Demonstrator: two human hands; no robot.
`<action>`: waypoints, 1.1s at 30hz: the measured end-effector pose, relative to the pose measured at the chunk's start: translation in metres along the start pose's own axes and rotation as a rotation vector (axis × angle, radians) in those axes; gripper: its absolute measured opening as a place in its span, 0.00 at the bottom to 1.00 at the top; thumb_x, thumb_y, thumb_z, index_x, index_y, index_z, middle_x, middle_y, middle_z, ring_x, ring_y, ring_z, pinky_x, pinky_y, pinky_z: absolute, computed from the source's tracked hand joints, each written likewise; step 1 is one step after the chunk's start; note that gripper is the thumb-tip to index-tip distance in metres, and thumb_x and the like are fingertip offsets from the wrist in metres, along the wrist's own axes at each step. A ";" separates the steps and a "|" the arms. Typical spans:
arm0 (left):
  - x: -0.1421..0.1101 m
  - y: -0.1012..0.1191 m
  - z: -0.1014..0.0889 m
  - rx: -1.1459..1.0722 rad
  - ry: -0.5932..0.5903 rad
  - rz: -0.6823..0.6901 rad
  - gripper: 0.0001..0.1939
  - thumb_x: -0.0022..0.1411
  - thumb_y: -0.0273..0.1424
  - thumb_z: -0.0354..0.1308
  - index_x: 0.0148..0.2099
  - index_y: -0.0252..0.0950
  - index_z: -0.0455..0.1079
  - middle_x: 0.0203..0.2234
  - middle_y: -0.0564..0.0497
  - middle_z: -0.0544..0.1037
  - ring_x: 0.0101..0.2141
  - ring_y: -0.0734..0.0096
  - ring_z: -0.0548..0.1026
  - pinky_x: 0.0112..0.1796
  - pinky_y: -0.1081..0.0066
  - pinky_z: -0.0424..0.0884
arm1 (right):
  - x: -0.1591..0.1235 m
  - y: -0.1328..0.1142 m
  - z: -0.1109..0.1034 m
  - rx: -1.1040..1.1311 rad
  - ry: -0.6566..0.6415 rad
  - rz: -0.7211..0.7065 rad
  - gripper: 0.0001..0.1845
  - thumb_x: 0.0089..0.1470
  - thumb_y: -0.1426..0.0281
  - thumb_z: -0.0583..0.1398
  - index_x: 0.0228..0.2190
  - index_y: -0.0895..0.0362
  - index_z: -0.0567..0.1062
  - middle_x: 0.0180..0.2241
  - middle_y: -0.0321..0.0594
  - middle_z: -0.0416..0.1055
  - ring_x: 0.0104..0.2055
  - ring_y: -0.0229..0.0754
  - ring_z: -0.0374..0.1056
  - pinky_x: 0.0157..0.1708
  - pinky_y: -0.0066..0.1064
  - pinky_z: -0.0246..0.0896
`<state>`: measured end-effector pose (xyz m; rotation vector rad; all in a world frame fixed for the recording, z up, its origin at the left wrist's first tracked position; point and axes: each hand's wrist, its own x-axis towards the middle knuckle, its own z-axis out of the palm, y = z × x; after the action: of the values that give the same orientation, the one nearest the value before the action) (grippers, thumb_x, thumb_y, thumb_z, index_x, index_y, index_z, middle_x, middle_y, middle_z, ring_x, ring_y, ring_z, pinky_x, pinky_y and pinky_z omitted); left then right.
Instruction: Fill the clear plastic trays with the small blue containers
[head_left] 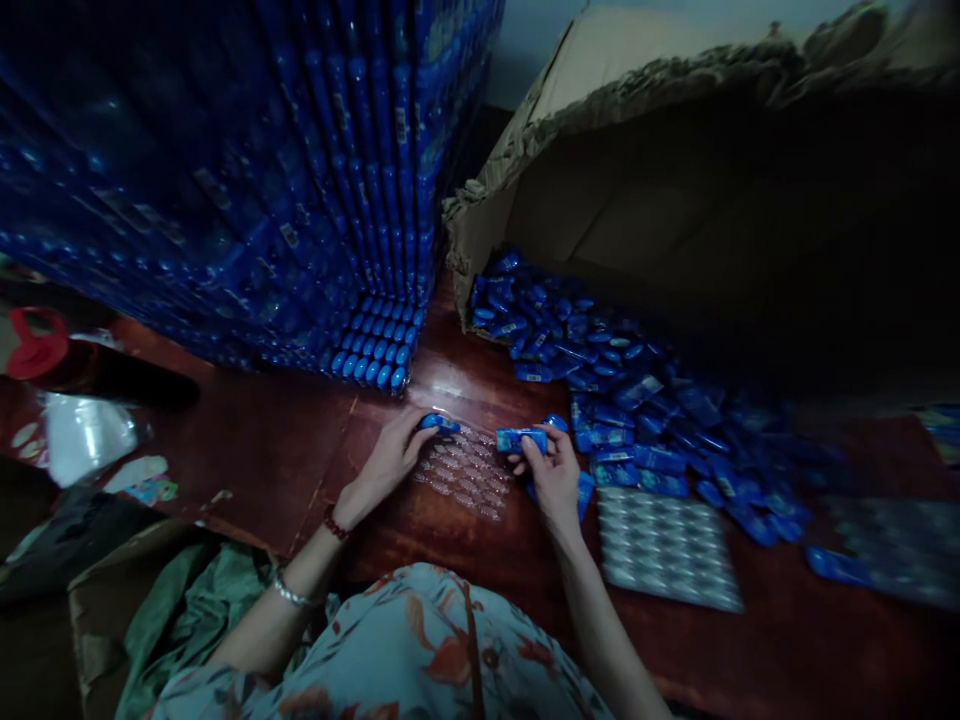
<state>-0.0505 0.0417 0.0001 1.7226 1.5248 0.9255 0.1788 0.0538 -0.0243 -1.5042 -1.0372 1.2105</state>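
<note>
risk, tray: clear blister tray point(465, 470) lies flat on the worktop point(300, 440) btwn both hands; thin and light by the look of it, so a push from the left hand point(386, 460) could well skid it sideways; pockets hard to see in this dim light, so a piece could land off its pocket
risk, grip: right hand point(555, 475) has more than one blue piece packed in it; a loose one could slip out while the front one is fed fwd
risk, pile: loose blue pieces point(637, 420) heaped just right of the right hand, spilling from the torn cardboard box point(675, 150); a wrist sweep could knock some onto the tray or onto the spare tray point(667, 545)
risk, stack: tall stack of filled blue packs point(300, 200) stands close behind the tray; a bump looks unlikely but would be costly
left fingers: together, clamped on a blue tube point(439, 423); tube sits at the fingertips, over the tray's far left corner, touching or nearly so; can't tell which
right fingers: curled shut on a second blue tube point(521, 438); tube lies crosswise atop the fingers, pinched by thumb, poking left toward the tray's right edge; more blue shows under the palm
gap: the two tubes near each other, not touching; tray under and between
</note>
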 end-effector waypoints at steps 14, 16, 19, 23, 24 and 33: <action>0.027 0.000 0.007 0.594 -0.394 0.391 0.14 0.62 0.19 0.44 0.48 0.35 0.62 0.37 0.46 0.69 0.37 0.66 0.68 0.39 0.68 0.67 | 0.005 -0.028 0.010 -1.234 -0.482 -0.597 0.23 0.56 0.79 0.46 0.52 0.58 0.64 0.42 0.48 0.68 0.42 0.47 0.65 0.43 0.37 0.60; 0.032 0.007 0.006 0.644 -0.440 0.421 0.13 0.62 0.19 0.44 0.47 0.34 0.62 0.37 0.46 0.69 0.38 0.66 0.68 0.39 0.67 0.67 | 0.008 -0.039 0.018 -1.310 -0.547 -0.617 0.23 0.55 0.80 0.46 0.52 0.59 0.65 0.42 0.49 0.69 0.43 0.48 0.64 0.43 0.37 0.59; 0.037 0.016 0.007 0.735 -0.487 0.442 0.14 0.60 0.17 0.45 0.47 0.33 0.61 0.38 0.45 0.69 0.39 0.65 0.69 0.40 0.66 0.67 | 0.010 -0.048 0.031 -1.359 -0.581 -0.624 0.22 0.56 0.80 0.46 0.50 0.61 0.66 0.43 0.51 0.69 0.46 0.48 0.63 0.46 0.38 0.57; 0.039 0.027 0.016 0.881 -0.510 0.473 0.15 0.59 0.17 0.46 0.48 0.30 0.62 0.37 0.42 0.70 0.38 0.61 0.70 0.38 0.65 0.68 | 0.007 -0.048 0.039 -1.379 -0.549 -0.612 0.21 0.56 0.80 0.45 0.49 0.63 0.66 0.44 0.51 0.68 0.46 0.48 0.64 0.46 0.37 0.58; 0.039 0.028 0.019 0.909 -0.514 0.478 0.14 0.59 0.17 0.46 0.48 0.30 0.62 0.37 0.42 0.71 0.38 0.60 0.71 0.36 0.65 0.68 | 0.006 -0.047 0.040 -1.377 -0.530 -0.607 0.20 0.56 0.80 0.45 0.48 0.63 0.66 0.45 0.52 0.68 0.46 0.48 0.64 0.46 0.37 0.58; 0.048 0.024 0.001 0.852 -0.437 0.418 0.13 0.61 0.21 0.50 0.49 0.32 0.63 0.40 0.42 0.72 0.41 0.60 0.70 0.41 0.64 0.64 | 0.004 -0.039 0.026 -1.170 -0.474 -0.566 0.20 0.60 0.73 0.47 0.53 0.59 0.63 0.46 0.50 0.70 0.47 0.46 0.65 0.46 0.38 0.58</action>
<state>-0.0337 0.0863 0.0238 2.6898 1.3537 -0.0097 0.1515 0.0705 0.0106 -1.5125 -2.5692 0.5011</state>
